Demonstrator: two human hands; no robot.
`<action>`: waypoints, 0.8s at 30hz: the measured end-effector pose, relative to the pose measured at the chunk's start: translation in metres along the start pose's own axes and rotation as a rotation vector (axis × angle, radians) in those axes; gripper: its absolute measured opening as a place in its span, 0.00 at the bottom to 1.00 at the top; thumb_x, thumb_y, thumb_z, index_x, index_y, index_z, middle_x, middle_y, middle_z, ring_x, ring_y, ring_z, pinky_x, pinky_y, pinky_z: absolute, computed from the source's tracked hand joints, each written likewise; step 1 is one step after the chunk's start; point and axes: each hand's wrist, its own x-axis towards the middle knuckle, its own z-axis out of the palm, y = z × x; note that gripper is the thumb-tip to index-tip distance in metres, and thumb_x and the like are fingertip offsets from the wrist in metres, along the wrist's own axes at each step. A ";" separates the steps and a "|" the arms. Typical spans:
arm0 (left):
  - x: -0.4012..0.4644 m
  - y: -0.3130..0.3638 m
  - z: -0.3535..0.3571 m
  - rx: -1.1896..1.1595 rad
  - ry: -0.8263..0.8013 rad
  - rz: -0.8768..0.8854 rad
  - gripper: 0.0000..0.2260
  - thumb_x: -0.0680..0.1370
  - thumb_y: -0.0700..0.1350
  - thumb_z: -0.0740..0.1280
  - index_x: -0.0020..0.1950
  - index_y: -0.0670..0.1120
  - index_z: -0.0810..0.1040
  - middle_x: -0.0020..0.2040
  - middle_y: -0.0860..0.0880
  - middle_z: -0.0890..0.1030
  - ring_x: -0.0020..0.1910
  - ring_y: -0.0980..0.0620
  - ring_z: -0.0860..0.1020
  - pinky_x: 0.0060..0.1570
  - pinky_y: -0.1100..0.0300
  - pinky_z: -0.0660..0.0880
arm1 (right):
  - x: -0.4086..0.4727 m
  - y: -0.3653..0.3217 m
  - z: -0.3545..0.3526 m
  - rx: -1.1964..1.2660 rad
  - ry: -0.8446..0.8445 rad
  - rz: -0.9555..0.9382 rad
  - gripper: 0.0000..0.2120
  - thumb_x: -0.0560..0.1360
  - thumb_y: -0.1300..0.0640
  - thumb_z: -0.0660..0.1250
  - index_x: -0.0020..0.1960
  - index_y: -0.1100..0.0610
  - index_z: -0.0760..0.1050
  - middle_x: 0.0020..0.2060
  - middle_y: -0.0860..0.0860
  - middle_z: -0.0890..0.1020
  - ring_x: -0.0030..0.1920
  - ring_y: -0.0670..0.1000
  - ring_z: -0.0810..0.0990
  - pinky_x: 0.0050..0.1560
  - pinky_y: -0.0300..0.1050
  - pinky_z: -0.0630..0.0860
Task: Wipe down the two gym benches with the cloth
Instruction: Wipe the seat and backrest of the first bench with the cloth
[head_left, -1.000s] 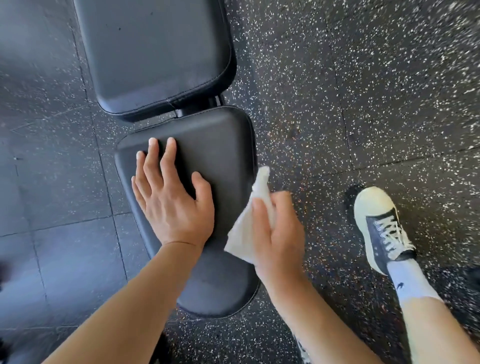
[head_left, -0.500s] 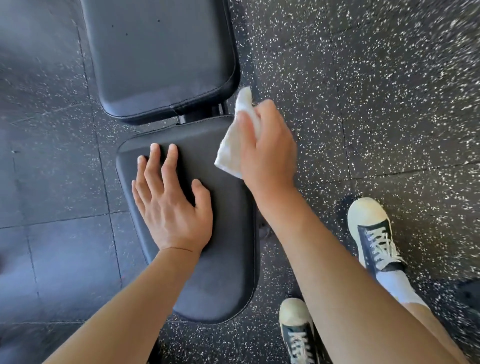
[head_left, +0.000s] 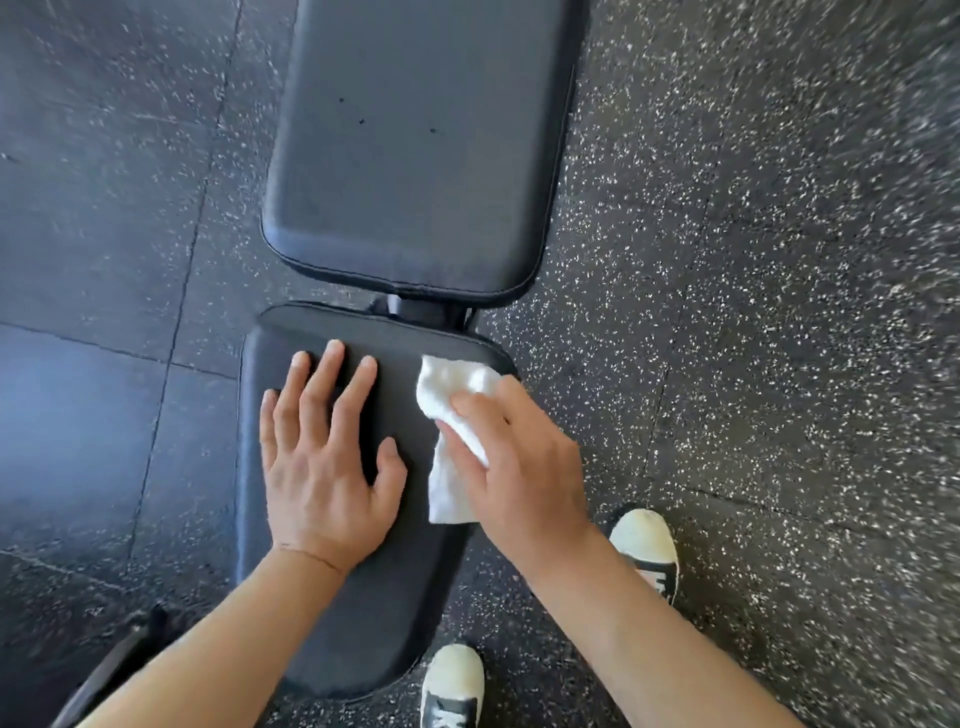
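In the head view, the white cloth (head_left: 454, 441) is gripped by the right hand (head_left: 519, 467), with the fingers curled over it and the thumb pinching it from the side, and is pressed against the seat pad (head_left: 363, 597) at the pad's right edge, near its far corner. The left hand (head_left: 322, 467) is laid flat on the same pad, fingers straight and spread, nothing held, just beside the cloth. Beyond the seat pad, the longer back pad (head_left: 415, 156) of the bench is seen, separated by a narrow gap. A dark speckled rubber floor (head_left: 753, 260) is spread around the seat pad, and two pale-toed sneakers (head_left: 647, 551) are planted to its right. The cloth appears crumpled and folded.
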 end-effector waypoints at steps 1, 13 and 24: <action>0.000 0.000 -0.001 -0.001 -0.003 0.002 0.32 0.77 0.54 0.60 0.82 0.52 0.66 0.85 0.50 0.60 0.85 0.43 0.55 0.82 0.38 0.51 | 0.010 -0.001 0.000 -0.043 -0.019 -0.027 0.08 0.77 0.54 0.72 0.55 0.53 0.79 0.46 0.52 0.78 0.39 0.55 0.78 0.30 0.48 0.74; 0.001 -0.001 -0.002 -0.013 0.019 0.014 0.31 0.78 0.55 0.64 0.82 0.50 0.67 0.85 0.49 0.60 0.85 0.43 0.54 0.82 0.36 0.52 | 0.088 -0.037 -0.008 -0.266 -0.456 -0.199 0.15 0.82 0.48 0.65 0.67 0.50 0.76 0.51 0.51 0.78 0.46 0.57 0.81 0.39 0.50 0.74; 0.003 0.000 -0.020 -0.081 -0.090 -0.002 0.30 0.80 0.56 0.63 0.83 0.52 0.66 0.85 0.50 0.59 0.85 0.43 0.54 0.82 0.36 0.53 | 0.064 0.015 -0.049 -0.280 -0.550 -0.373 0.11 0.82 0.47 0.63 0.62 0.50 0.75 0.49 0.47 0.75 0.44 0.50 0.77 0.36 0.45 0.76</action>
